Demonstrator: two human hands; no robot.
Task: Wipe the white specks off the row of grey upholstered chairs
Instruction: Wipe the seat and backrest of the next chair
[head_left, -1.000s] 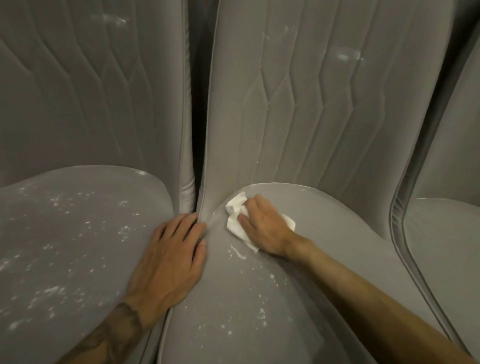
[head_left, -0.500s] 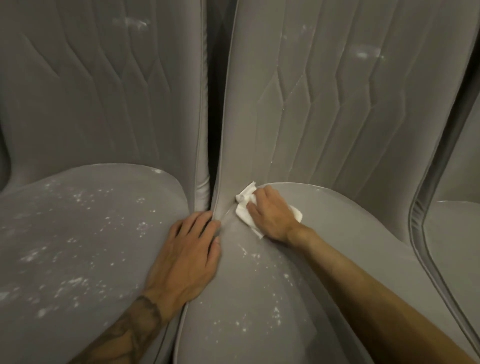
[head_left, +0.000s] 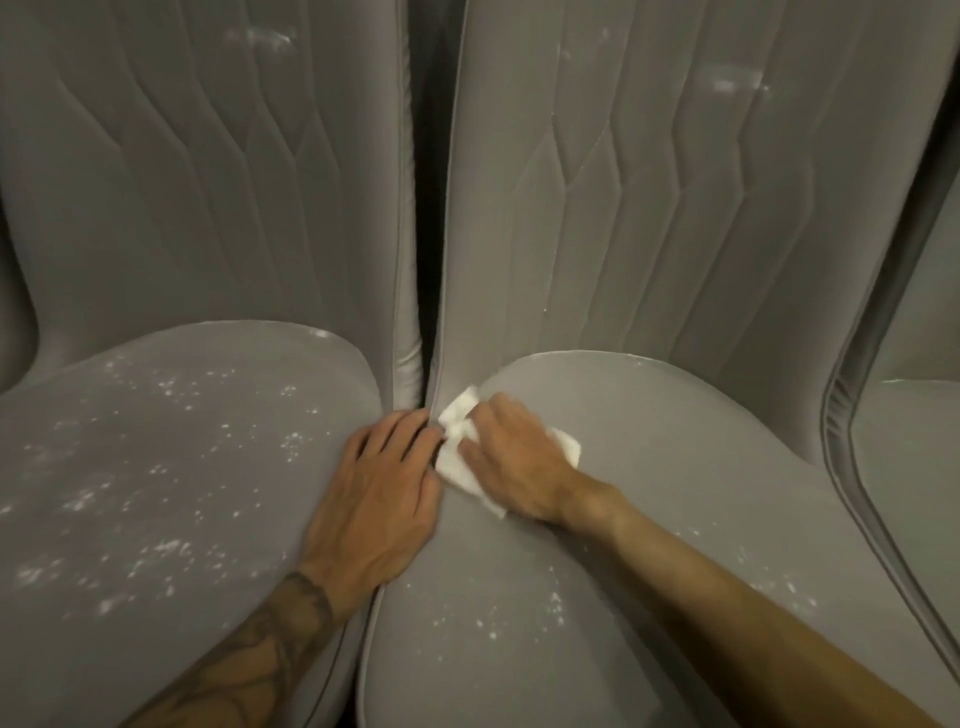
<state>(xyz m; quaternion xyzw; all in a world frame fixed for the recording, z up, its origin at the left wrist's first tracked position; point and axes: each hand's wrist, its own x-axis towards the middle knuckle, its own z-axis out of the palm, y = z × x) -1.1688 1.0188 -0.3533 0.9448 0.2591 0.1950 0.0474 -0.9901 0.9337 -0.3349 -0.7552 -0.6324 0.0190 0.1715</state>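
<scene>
Since a second ago my right hand has dragged the white tissue out of the seat's back corner and toward me, so it now touches the fingertips of my left hand. The white streak that lay just in front of the tissue back then no longer shows.

The crumpled tissue lies on the left edge of the middle chair seat, right by the dark gap between the chairs. My right hand lies over it with the fingers lightly bent, pressing it to the fabric, and its corners stick out on both sides. Whether I pinch it underneath I cannot tell.

My left hand rests flat on the right edge of the left chair seat, fingers straight and close together, holding nothing.

The smooth grey upholstery is clean around and behind the tissue. White specks are scattered nearer the front of the middle seat. The left seat is far more heavily flecked, with white bits across most of its top. The middle backrest is stitched in long angular channels and carries a few faint white smudges high up. At the right edge part of a third chair shows.
</scene>
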